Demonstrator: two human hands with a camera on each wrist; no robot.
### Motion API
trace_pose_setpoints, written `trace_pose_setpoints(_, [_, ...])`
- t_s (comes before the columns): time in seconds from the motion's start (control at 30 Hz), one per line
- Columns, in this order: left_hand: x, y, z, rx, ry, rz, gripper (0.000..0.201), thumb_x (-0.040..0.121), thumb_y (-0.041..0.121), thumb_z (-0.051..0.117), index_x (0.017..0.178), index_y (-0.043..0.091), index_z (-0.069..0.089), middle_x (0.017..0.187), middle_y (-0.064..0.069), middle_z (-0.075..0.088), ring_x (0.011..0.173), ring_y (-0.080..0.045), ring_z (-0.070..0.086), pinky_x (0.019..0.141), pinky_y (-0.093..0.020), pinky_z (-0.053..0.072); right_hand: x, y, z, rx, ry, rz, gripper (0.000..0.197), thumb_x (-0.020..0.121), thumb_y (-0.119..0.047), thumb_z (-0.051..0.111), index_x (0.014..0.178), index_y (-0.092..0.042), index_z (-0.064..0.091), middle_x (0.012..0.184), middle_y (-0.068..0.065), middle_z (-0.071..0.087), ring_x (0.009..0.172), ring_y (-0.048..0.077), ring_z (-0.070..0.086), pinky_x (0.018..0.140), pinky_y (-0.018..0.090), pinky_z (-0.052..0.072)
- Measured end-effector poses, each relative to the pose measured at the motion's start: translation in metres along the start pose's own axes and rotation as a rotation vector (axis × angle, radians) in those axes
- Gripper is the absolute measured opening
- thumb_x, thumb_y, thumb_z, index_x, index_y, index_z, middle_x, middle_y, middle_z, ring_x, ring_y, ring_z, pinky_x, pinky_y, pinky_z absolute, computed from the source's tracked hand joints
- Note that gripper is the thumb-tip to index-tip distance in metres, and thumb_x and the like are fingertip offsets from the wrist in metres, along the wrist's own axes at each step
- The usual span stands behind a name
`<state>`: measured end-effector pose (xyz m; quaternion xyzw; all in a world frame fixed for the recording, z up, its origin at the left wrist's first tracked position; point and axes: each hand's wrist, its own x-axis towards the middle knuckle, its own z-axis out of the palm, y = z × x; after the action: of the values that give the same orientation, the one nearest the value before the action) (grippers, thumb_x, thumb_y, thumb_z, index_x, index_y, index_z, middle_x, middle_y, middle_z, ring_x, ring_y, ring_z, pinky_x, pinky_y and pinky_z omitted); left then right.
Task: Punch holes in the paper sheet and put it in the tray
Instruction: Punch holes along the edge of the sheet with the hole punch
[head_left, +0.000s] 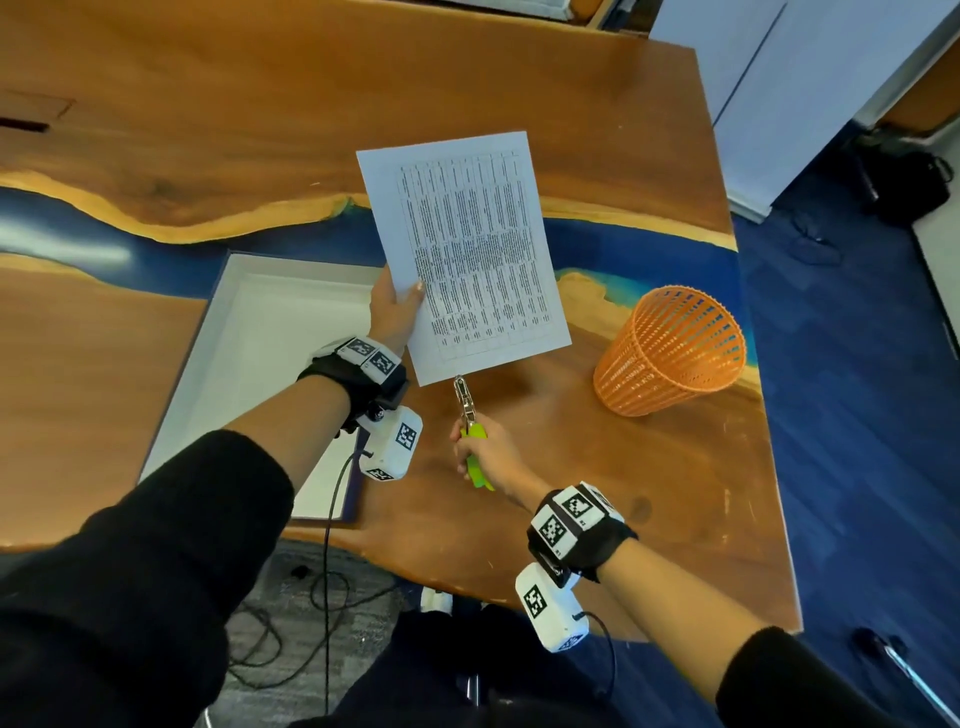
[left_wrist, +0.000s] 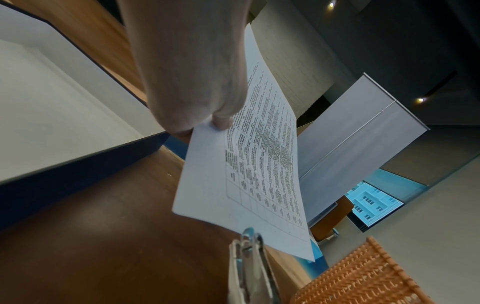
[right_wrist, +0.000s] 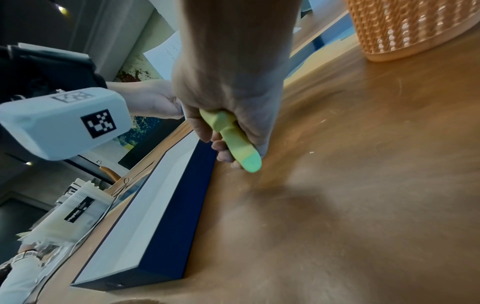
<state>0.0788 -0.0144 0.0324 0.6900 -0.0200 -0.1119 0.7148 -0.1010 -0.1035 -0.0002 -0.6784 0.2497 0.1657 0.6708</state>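
Note:
My left hand (head_left: 397, 306) pinches the left edge of a printed paper sheet (head_left: 467, 249) and holds it up above the table. In the left wrist view the thumb lies on the paper sheet (left_wrist: 249, 164). My right hand (head_left: 485, 449) grips the green handles of a metal hole punch (head_left: 464, 400); its silver head sits just below the sheet's near edge, close to the lower left corner. The punch head (left_wrist: 249, 246) shows beside that edge, and the green handle (right_wrist: 233, 139) pokes out of my fist. The white tray (head_left: 249, 364) with dark blue sides lies on the table at the left.
An orange mesh basket (head_left: 670, 353) stands upright on the wooden table (head_left: 597, 493) to the right of the sheet. The table's right edge drops to blue carpet (head_left: 857, 415). Cables lie on the floor below the near edge.

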Motion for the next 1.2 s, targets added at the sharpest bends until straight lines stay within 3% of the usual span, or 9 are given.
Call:
trace_pose_setpoints(0.13, [0.001,0.0,0.002,-0.012,-0.004,-0.009,0.045,0.094,0.003,0.052,0.137,0.002,0.04,0.135,-0.018,0.053,0.117,-0.026,0.056,0.096,-0.041,0.05,0.005,0.0,0.002,-0.017,0.0,0.012,0.025,0.068,0.008,0.047,0.069,-0.018,0.049,0.059,0.007,0.046,0.045,0.02,0.045,0.048,0.028,0.039])
trace_pose_setpoints(0.37, [0.002,-0.002,0.002,0.003,-0.018,-0.047,0.048,0.094,0.007,0.055,0.139,0.005,0.039,0.136,-0.016,0.053,0.121,-0.03,0.056,0.099,-0.052,0.047,0.006,0.001,0.003,-0.004,0.021,0.004,0.019,0.057,-0.003,0.047,0.065,-0.02,0.05,0.054,0.008,0.047,0.044,0.02,0.045,0.048,0.027,0.04])
trace_pose_setpoints(0.57, [-0.003,-0.005,0.005,-0.01,-0.054,-0.048,0.045,0.095,0.006,0.053,0.138,0.006,0.04,0.136,-0.015,0.054,0.12,-0.028,0.057,0.098,-0.048,0.049,0.007,-0.001,0.003,0.005,0.047,-0.009,0.02,0.056,-0.002,0.047,0.067,-0.018,0.05,0.059,0.01,0.045,0.045,0.021,0.044,0.049,0.028,0.038])
trace_pose_setpoints(0.83, [-0.007,-0.01,0.007,-0.015,-0.063,-0.082,0.045,0.094,0.008,0.054,0.137,0.009,0.04,0.135,-0.015,0.054,0.12,-0.03,0.057,0.098,-0.054,0.047,0.007,-0.008,0.002,-0.047,0.03,0.001,0.02,0.056,0.001,0.044,0.068,-0.014,0.046,0.053,0.004,0.042,0.043,0.02,0.039,0.046,0.027,0.035])
trace_pose_setpoints(1.2, [-0.01,-0.011,0.007,-0.037,-0.078,-0.085,0.048,0.095,0.007,0.053,0.14,0.005,0.038,0.136,-0.015,0.054,0.121,-0.029,0.057,0.098,-0.048,0.049,0.005,-0.008,0.005,-0.065,0.051,0.027,0.02,0.05,0.0,0.044,0.056,-0.019,0.04,0.044,-0.003,0.041,0.039,0.02,0.033,0.041,0.024,0.03])
